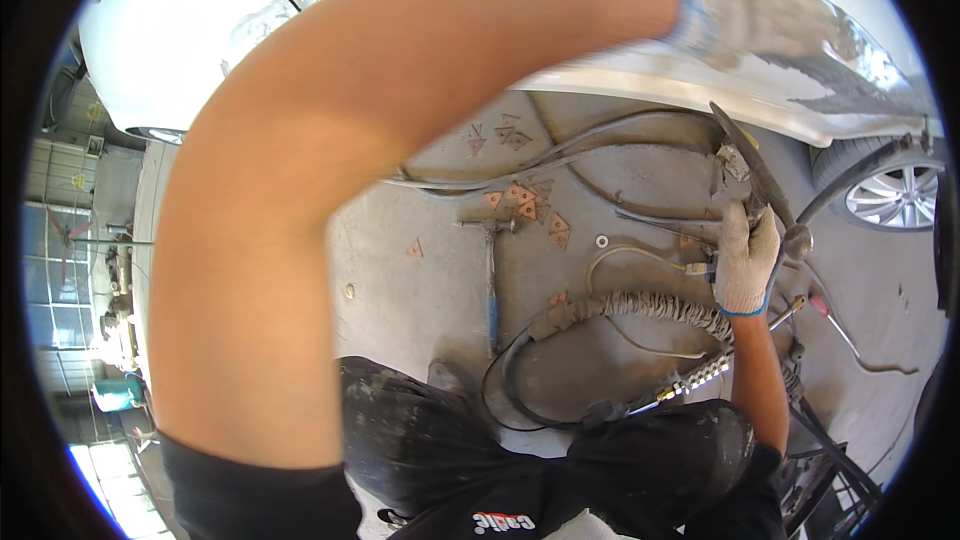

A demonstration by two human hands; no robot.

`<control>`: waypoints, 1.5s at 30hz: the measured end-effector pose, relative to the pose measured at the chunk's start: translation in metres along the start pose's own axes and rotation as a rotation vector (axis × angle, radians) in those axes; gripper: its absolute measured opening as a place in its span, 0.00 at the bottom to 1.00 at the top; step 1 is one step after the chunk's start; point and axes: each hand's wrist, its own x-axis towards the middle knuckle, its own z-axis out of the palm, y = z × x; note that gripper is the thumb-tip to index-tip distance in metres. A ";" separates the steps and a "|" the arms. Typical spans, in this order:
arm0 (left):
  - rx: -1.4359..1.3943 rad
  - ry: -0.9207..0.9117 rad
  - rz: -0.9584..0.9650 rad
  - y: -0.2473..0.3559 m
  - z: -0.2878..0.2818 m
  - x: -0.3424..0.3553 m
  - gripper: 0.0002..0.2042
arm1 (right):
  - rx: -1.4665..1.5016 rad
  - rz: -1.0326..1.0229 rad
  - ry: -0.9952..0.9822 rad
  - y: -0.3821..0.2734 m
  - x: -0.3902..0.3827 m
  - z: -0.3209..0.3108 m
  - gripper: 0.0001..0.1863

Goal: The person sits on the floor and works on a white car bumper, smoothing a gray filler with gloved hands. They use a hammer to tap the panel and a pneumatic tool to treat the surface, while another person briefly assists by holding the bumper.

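Note:
My left arm reaches up and across. My left hand (765, 10), in a pale knit glove with a blue cuff, is stretched out flat against the white car body panel (640, 77), beside a bare grey patch (860, 90). Motion blurs its fingers. Lower right, my gloved right hand (747, 265) is closed round a long dark curved metal tool (750, 150). A rounded metal end (798, 240) shows beside that hand. Just beyond its fingers is a small grey block-like piece (735, 162); whether the hand also holds it, I cannot tell.
A blue-handled hammer (491, 285) lies on the concrete floor among several copper-coloured triangular pieces (525, 202). Cables (500, 180) and a sleeved hose (650, 305) loop across the floor. A red-handled tool (835, 325) lies right, below a car wheel (890, 195). My knees are close below.

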 end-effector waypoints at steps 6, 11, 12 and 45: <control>0.010 0.168 -0.025 0.001 0.019 0.027 0.32 | 0.009 0.096 -0.066 0.017 -0.005 -0.001 0.16; -0.011 -0.164 -0.039 -0.029 0.009 -0.053 0.31 | -0.030 0.032 -0.012 0.027 -0.011 0.006 0.17; -0.029 -0.149 -0.054 -0.031 0.007 -0.064 0.30 | -0.029 0.045 -0.026 0.028 -0.011 0.008 0.17; -0.019 -0.050 -0.176 -0.015 0.006 -0.086 0.33 | 0.041 -0.326 0.146 -0.091 0.038 0.007 0.10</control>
